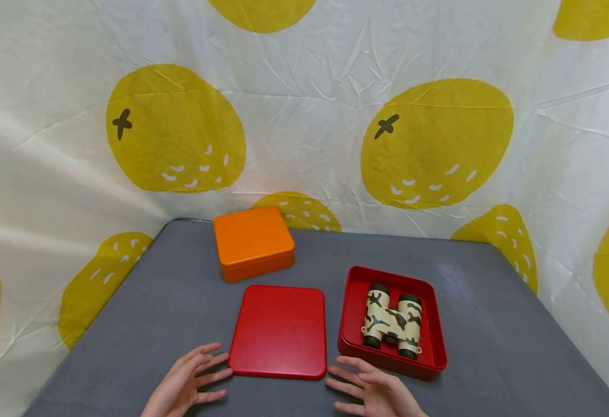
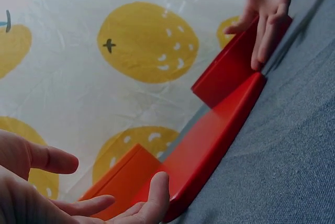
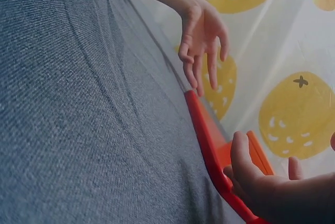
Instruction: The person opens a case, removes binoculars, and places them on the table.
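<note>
A flat red lid (image 1: 279, 333) lies on the grey table between both hands. My left hand (image 1: 188, 379) is at the lid's near left corner, fingers spread and holding nothing. At the near right corner is my right hand (image 1: 371, 389), its fingers loosely spread and also holding nothing. Whether any fingertip touches the lid I cannot tell. To the right stands an open red tin (image 1: 436, 324), with camouflage-patterned binoculars (image 1: 391, 318) lying inside it. In the left wrist view the right hand (image 2: 267, 14) appears beyond the lid's far end.
An orange tin (image 1: 254, 240) with its lid on stands behind the red lid, toward the back left. The grey tabletop (image 1: 497, 347) extends to the right of the red tin. A white curtain (image 1: 304, 133) printed with yellow fruit hangs behind the table and along its sides.
</note>
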Motion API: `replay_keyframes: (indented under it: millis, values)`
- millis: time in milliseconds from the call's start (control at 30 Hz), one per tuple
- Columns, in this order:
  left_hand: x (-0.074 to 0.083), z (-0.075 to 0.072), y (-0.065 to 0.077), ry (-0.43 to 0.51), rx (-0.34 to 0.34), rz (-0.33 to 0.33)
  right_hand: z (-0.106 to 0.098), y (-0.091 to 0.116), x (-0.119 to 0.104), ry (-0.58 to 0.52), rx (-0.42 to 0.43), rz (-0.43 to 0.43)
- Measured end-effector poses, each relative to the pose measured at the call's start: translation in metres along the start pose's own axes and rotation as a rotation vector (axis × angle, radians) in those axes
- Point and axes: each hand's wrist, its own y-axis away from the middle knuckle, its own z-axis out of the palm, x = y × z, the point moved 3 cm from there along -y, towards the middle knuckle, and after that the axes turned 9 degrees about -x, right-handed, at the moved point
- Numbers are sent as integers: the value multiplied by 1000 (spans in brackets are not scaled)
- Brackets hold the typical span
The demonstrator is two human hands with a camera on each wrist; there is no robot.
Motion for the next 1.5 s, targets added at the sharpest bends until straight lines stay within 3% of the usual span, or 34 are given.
replay_keyframes:
  millis: [333,667,1133,1367,1500]
  values:
    - [-3,5,-1,-17,-90,37,-1,4,-2,46,-62,1]
    - [6,22,-2,-99,-95,63,7,8,-9,147,-69,-12]
    - [27,62,-10,-306,-81,204,15,36,-36,368,113,-70]
    - [32,83,-19,-477,-121,326,21,48,-48,537,91,-135]
    - [32,95,-25,-608,-119,397,21,55,-55,648,220,-149]
